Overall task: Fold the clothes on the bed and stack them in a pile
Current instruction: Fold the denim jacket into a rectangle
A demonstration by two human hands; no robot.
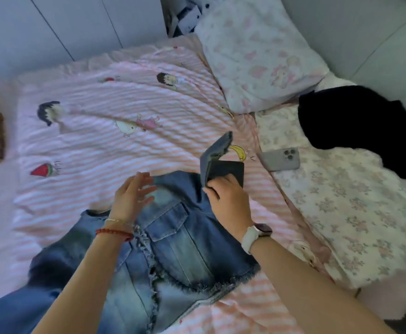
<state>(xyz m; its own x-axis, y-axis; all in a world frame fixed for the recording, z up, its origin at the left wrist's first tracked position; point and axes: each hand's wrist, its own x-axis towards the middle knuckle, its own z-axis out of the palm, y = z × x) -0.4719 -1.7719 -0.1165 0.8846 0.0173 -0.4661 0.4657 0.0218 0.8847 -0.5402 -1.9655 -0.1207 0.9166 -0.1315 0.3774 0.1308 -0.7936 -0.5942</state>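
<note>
While the right hand pinches the denim jacket sleeve at 1 o'clock, the left hand hovers with fingers spread.

— What's on the bed?
— A denim jacket, front up. The right hand grips its lifted sleeve; the left hand hovers, fingers straight.
— Anything else?
— A phone, a black garment, a pillow.
</note>
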